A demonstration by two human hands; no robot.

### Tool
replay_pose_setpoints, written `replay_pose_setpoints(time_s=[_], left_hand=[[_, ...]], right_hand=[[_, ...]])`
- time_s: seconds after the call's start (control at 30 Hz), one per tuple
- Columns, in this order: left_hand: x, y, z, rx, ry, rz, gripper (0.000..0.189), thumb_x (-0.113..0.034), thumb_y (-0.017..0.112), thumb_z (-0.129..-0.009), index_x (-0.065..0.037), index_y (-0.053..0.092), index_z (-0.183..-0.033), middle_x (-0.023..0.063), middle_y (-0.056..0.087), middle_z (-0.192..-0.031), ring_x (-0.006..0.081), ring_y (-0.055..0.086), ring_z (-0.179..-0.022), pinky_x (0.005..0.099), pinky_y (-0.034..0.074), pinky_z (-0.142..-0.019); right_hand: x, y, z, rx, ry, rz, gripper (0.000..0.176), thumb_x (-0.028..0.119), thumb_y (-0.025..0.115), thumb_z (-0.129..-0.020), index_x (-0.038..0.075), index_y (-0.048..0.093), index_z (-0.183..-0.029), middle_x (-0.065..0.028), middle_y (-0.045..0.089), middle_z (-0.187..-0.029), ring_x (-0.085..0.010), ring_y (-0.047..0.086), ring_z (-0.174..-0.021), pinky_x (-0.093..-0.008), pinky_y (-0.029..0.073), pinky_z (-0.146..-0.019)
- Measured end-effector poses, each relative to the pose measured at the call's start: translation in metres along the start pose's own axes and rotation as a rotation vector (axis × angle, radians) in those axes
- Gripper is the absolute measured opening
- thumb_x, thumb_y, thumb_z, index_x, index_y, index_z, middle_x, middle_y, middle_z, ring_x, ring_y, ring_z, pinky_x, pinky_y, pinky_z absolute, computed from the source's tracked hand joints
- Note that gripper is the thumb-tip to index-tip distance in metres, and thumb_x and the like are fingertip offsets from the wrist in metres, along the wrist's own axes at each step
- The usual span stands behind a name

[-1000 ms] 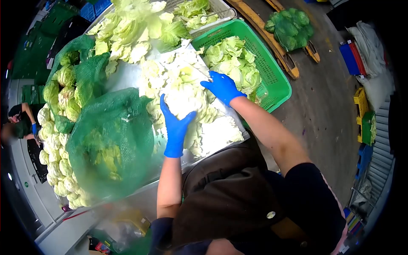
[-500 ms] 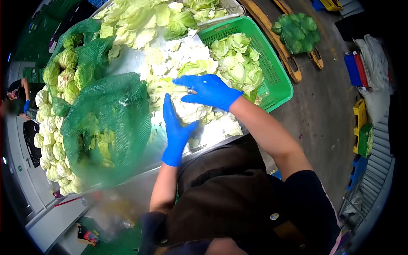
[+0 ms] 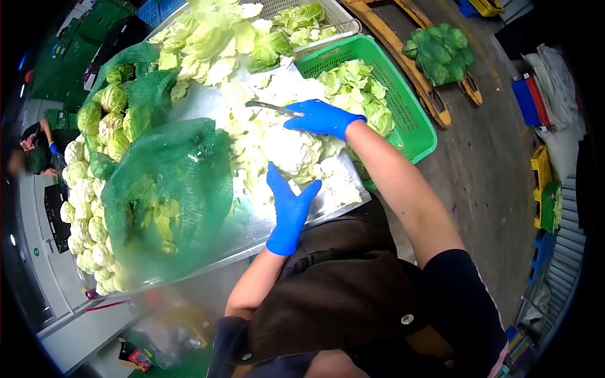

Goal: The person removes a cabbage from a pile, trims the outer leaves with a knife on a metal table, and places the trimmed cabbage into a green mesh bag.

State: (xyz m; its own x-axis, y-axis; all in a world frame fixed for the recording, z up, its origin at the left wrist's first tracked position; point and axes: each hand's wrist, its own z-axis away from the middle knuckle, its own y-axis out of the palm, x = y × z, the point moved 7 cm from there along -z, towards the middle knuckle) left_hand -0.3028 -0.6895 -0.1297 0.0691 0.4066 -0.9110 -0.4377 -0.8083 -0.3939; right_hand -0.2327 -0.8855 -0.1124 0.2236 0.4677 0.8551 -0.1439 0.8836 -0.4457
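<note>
My right hand [image 3: 321,118], in a blue glove, grips a knife [image 3: 272,108] whose blade points left over the metal table [image 3: 252,220]. A pale trimmed cabbage head [image 3: 291,150] lies on the table just below that hand, among loose leaves. My left hand [image 3: 288,205], also gloved in blue, is spread flat at the near side of the cabbage head, thumb apart, holding nothing.
A green crate [image 3: 413,123] with trimmed cabbages stands at the table's right. Green net bags [image 3: 170,189] of cabbages lie at the left, a leaf pile [image 3: 208,38] at the back. A netted bundle [image 3: 436,45] rests by a yellow pallet truck [image 3: 403,63]. Another person [image 3: 36,154] works at far left.
My right hand has lifted off the cabbage, moved back and now holds the knife. My left hand has slid toward me, to the near edge of the cabbage.
</note>
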Motion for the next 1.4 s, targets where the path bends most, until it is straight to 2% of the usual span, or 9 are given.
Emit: replay_pose_setpoints(time_s=[0.13,0.17,0.27,0.4,0.53,0.73,0.87,1.13,1.4], left_hand=[[0.01,-0.018,-0.016,0.007,0.154,-0.102,0.103,-0.017,0.081,-0.075,0.0,0.014,-0.151,0.0174,0.029,-0.149,0.0279,0.034,-0.136,0.0408,0.031,-0.112],[0.025,-0.02,-0.022,-0.005,0.18,-0.076,0.102,-0.013,0.08,-0.075,0.0,0.014,-0.151,0.0167,0.03,-0.149,0.0275,0.035,-0.136,0.0391,0.031,-0.111],[0.031,-0.017,-0.018,-0.028,0.02,0.237,0.104,-0.017,0.081,-0.073,0.002,0.014,-0.151,0.0216,0.023,-0.151,0.0327,0.024,-0.141,0.0398,0.02,-0.116],[0.024,0.003,-0.016,-0.122,0.028,0.151,0.117,-0.022,0.084,-0.07,0.005,0.003,-0.15,0.0255,0.019,-0.151,0.0323,0.021,-0.141,0.0396,0.018,-0.117],[0.02,-0.017,-0.043,0.021,-0.145,0.272,0.112,-0.019,0.086,-0.067,0.009,0.013,-0.148,0.025,0.034,-0.143,0.0299,0.039,-0.131,0.0377,0.035,-0.108],[0.003,-0.011,-0.037,-0.069,0.109,0.003,0.115,-0.025,0.087,-0.067,0.006,0.012,-0.149,0.0268,0.024,-0.149,0.0337,0.029,-0.139,0.0404,0.026,-0.115],[-0.017,0.002,-0.041,-0.133,0.141,-0.154,0.126,-0.034,0.091,-0.059,0.006,0.012,-0.149,0.0279,0.017,-0.151,0.039,0.021,-0.141,0.0437,0.021,-0.116],[-0.004,-0.01,-0.125,0.121,-0.013,-0.246,0.13,-0.04,0.094,-0.049,0.01,0.021,-0.143,0.0306,0.036,-0.14,0.0403,0.042,-0.128,0.0439,0.038,-0.106],[0.008,-0.013,-0.139,0.195,-0.17,-0.136,0.128,-0.039,0.095,-0.049,0.012,0.023,-0.142,0.029,0.044,-0.137,0.0351,0.048,-0.126,0.0396,0.042,-0.104]], right_hand=[[-0.002,-0.007,0.03,0.088,0.306,-0.06,0.058,0.052,0.065,-0.082,0.009,0.063,-0.12,-0.0217,0.066,-0.113,-0.0363,0.062,-0.106,-0.0427,0.048,-0.091],[-0.016,-0.004,0.021,0.002,0.128,0.076,0.062,0.057,0.066,-0.079,0.009,0.064,-0.119,-0.0228,0.065,-0.112,-0.0382,0.062,-0.105,-0.0443,0.048,-0.09],[-0.012,-0.004,0.034,-0.08,0.115,0.059,0.063,0.06,0.067,-0.077,0.008,0.067,-0.112,-0.0242,0.066,-0.107,-0.0395,0.062,-0.102,-0.045,0.048,-0.089],[-0.013,0.003,0.042,-0.155,0.101,0.048,0.062,0.061,0.068,-0.077,0.005,0.067,-0.103,-0.023,0.066,-0.1,-0.0399,0.063,-0.096,-0.0449,0.05,-0.085],[-0.01,0.007,0.07,-0.294,0.196,0.069,0.067,0.06,0.07,-0.075,-0.002,0.063,-0.098,-0.0248,0.066,-0.095,-0.0402,0.064,-0.091,-0.0465,0.051,-0.079],[-0.042,0.022,0.091,-0.411,0.377,-0.133,0.064,0.058,0.071,-0.075,-0.002,0.064,-0.093,-0.025,0.067,-0.09,-0.0381,0.066,-0.087,-0.044,0.051,-0.077],[-0.072,0.023,0.076,-0.281,0.389,-0.391,0.062,0.055,0.069,-0.079,-0.002,0.066,-0.106,-0.025,0.068,-0.092,-0.0362,0.067,-0.087,-0.0407,0.052,-0.076],[0.002,-0.01,0.07,-0.538,-0.078,0.535,0.067,0.055,0.056,-0.089,0.012,0.048,-0.14,-0.0148,0.066,-0.074,-0.031,0.064,-0.06,-0.0412,0.05,-0.053],[0.003,-0.004,0.052,-0.404,-0.094,0.616,0.057,0.048,0.053,-0.093,0.021,0.046,-0.143,-0.0103,0.063,-0.069,-0.026,0.063,-0.059,-0.04,0.047,-0.05]])
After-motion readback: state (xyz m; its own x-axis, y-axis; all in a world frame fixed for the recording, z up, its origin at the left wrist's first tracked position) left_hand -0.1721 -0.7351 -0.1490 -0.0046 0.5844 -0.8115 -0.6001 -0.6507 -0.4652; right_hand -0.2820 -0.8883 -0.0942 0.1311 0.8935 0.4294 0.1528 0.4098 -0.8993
